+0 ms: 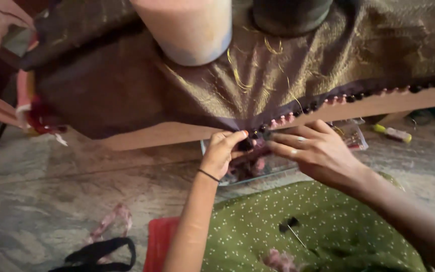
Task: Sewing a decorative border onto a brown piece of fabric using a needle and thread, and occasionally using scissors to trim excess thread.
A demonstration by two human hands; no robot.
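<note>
Fabric: brown-gold woven cloth (288, 75), draped over the edge of a low wooden board (399, 103). Its hem hangs along the board's front edge, right in front of you.

Edge trim: row of small pink and dark beaded tassels (328, 102) along the hem, running up to the right from where your hands meet.

Handling: the cloth looks thin, soft and limp, likely a bit slick, with loose gold threads on top that could snag. The tassels look tiny, light and easy to crush or pull off. Best hold, as I judge it, is at the hem itself, just beside the tassel in work, pinched by fingertips.

Left hand (222, 151): fingers curled tight, thumb and forefinger pinched on a small dark tassel (245, 145) at the hem. A thin dark band sits on your wrist.

Right hand (318, 151): fingers (288, 137) stretched out nearly straight, tips close together against the hem beside the left pinch. Whether they nip a thread or needle, you cannot tell.

Weights: a pale cylinder (187, 27) and a dark round one (290, 15) stand on the cloth.

Below: clear box (273, 168) under your hands, green dotted cloth (328, 226) across your lap.
</note>
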